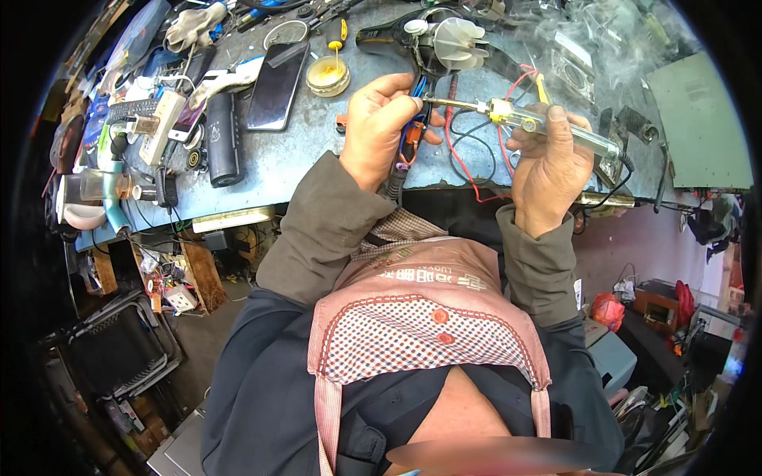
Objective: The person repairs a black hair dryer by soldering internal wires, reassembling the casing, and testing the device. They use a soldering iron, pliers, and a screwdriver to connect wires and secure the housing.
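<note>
Blue bench (274, 163) below, our right hand (552, 170) grips a light-looking, clear-handled soldering iron (520, 119), handle safest. Our left hand (375, 127) pinches blue wires (421, 86).

Mostly sharp, brightly lit across the blue surface (274, 166), from ten to two o'clock; dims to shadow around the folding chair (119, 349) at eight. Shines softly off the smartphone (278, 89) at eleven. Veiled by pale smoke (631, 47) toward two. Bends at the rim into fisheye black; smeared by an oval blur at five.
</note>
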Motion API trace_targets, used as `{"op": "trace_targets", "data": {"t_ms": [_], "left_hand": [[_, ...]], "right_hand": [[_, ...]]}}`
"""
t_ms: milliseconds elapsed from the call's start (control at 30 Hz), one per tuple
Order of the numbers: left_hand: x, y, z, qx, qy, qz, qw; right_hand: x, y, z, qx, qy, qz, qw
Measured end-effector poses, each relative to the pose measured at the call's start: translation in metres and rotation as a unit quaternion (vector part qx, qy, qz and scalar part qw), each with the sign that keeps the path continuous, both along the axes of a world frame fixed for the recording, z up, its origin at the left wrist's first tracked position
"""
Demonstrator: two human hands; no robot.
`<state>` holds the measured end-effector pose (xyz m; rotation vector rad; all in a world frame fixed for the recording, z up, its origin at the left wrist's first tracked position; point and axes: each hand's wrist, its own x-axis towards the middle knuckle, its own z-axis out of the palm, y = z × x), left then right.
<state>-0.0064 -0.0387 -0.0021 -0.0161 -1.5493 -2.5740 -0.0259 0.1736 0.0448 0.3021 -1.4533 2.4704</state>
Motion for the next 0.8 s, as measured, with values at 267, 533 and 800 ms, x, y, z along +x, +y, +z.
{"op": "trace_targets", "data": {"t_ms": [267,533,800], "left_hand": [[0.001,-0.001,0.002,0.001,-0.007,-0.003,1.000],[0.002,-0.003,0.004,-0.011,-0.013,-0.011,1.000],[0.001,-0.001,0.001,-0.004,-0.003,0.002,1.000]], "right_hand": [[-0.002,0.002,-0.002,-0.002,0.011,0.003,1.000],[-0.005,0.000,-0.005,0.002,0.031,0.005,0.999],[-0.014,0.001,-0.006,0.001,0.010,0.010,1.000]]}}
